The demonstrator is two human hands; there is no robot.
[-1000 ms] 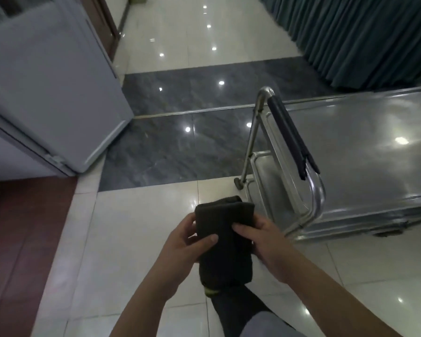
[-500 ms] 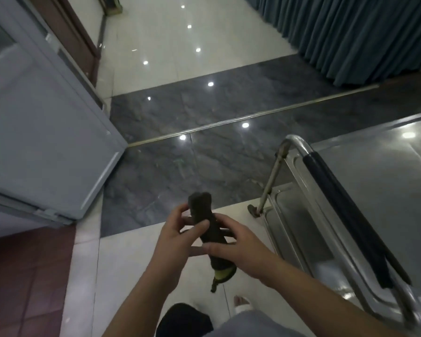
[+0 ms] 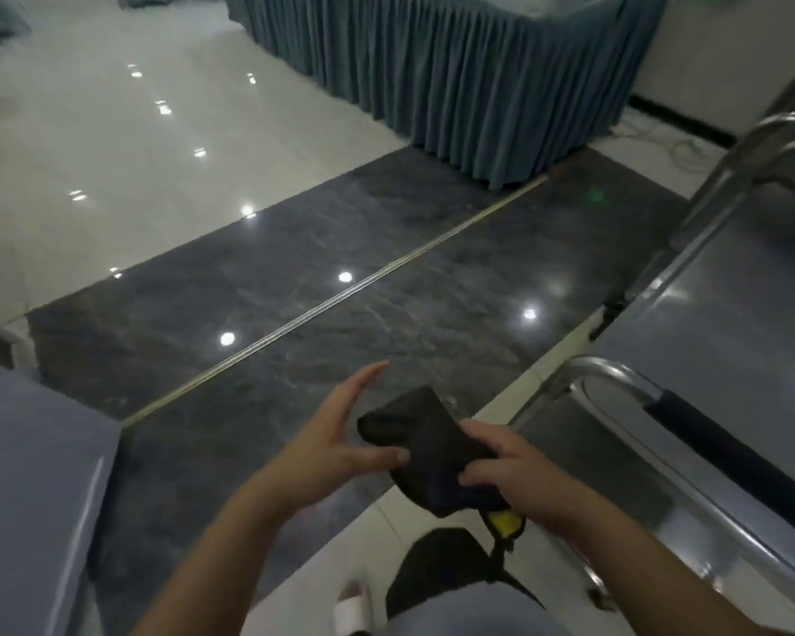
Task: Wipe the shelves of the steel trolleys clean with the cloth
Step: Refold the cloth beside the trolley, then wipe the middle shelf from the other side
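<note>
while right hand grips dark folded cloth, yellow tag at bottom; left hand fingers released.

I see the cloth, dark and folded into a thick wad with a yellow tag at its lower end, held in the air just beside the trolley's handle end. The steel trolley stands at right, its top shelf flat and shiny, a black grip on its curved handle bar.
</note>
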